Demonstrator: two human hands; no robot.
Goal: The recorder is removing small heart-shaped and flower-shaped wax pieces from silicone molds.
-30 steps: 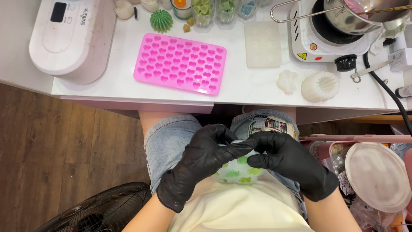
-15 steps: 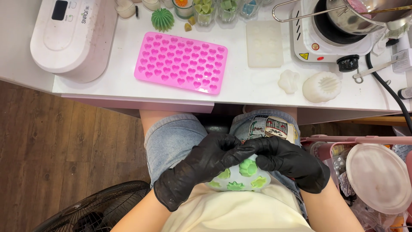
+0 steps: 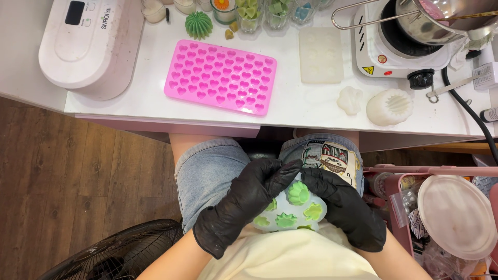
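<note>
the left hand (image 3: 244,207) and right hand (image 3: 342,207) now squeeze the clear mold (image 3: 290,210) flatter on the lap; a green flower shape (image 3: 298,193) pokes up between them.

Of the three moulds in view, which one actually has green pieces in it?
The pale flower mould, held over the lap by both gloved hands. The pink heart mould and the translucent mould lie on the table, showing nothing green.

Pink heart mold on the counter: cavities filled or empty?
Empty, as far as the head view shows: the pink heart mold lies flat, its heart cavities the same pink as the tray, nothing in them.
</note>
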